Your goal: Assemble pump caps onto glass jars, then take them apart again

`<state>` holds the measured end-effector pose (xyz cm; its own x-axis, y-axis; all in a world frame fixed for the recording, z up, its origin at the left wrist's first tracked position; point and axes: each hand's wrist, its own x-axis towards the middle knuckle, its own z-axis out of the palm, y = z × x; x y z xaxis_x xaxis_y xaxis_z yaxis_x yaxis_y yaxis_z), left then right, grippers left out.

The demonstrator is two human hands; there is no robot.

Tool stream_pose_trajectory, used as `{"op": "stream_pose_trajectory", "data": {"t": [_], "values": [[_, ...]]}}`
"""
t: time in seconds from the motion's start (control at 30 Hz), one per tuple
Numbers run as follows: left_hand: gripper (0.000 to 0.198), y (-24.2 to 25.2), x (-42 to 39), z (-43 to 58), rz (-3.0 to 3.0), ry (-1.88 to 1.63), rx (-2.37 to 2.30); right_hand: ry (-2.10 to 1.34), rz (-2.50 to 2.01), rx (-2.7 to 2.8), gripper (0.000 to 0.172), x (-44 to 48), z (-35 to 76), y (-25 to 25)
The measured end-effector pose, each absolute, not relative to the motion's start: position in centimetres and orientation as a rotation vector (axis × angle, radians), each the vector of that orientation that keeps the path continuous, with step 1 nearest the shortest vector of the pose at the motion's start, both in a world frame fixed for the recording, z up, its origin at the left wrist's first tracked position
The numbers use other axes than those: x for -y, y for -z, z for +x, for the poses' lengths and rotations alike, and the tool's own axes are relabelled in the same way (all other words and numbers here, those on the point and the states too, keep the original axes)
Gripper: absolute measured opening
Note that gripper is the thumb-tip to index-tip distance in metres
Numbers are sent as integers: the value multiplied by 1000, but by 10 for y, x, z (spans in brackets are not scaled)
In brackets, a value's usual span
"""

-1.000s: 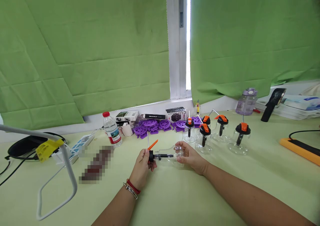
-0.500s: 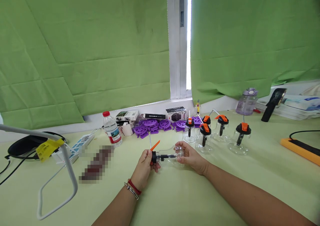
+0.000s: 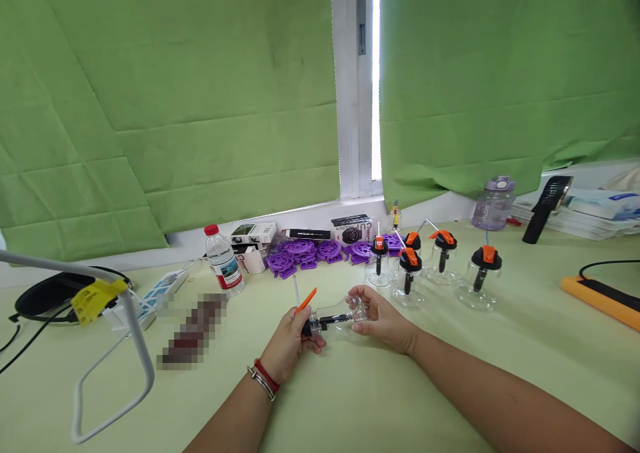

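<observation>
Between my hands a clear bottle [image 3: 340, 318] lies on its side above the table, with a black tube inside it. Wrapped round its black lid is my left hand [image 3: 290, 333]. An orange flap [image 3: 306, 301] and a thin pale straw stick up from that lid. My right hand [image 3: 383, 321] grips the rounded base end at the right, thumb in front and fingers behind. Several similar clear bottles with black lids and orange flaps stand upright just behind my right hand, the nearest bottle [image 3: 409, 279] among them.
Purple plastic wheel-shaped parts [image 3: 300, 253] and small boxes [image 3: 353, 228] lie along the window wall. A red-capped water bottle [image 3: 223, 263], a power strip [image 3: 163, 289] and a white metal frame [image 3: 143, 346] are at left. A lilac bottle [image 3: 493, 206] and an orange block [image 3: 607, 303] are at right.
The held bottle has turned a little about its length, with the orange flap and straw shifting slightly left and down. Both hands keep their hold.
</observation>
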<state>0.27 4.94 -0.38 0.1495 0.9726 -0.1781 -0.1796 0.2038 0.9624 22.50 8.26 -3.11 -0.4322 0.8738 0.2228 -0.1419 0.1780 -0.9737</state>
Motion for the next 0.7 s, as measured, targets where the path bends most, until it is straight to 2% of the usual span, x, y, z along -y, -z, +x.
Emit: {"op": "stream_pose_trajectory", "data": {"t": [0.3, 0.53, 0.7], "values": [[37, 4, -50, 5, 1137, -961, -1312, -1217, -755, 1745, 62, -76, 224, 23], [38, 6, -50, 5, 1106, -1029, -1192, -1466, -692, 1597, 57, -77, 223, 28], [37, 7, -50, 5, 1111, -1039, -1173, -1456, -690, 1600, 57, -76, 223, 29]]}}
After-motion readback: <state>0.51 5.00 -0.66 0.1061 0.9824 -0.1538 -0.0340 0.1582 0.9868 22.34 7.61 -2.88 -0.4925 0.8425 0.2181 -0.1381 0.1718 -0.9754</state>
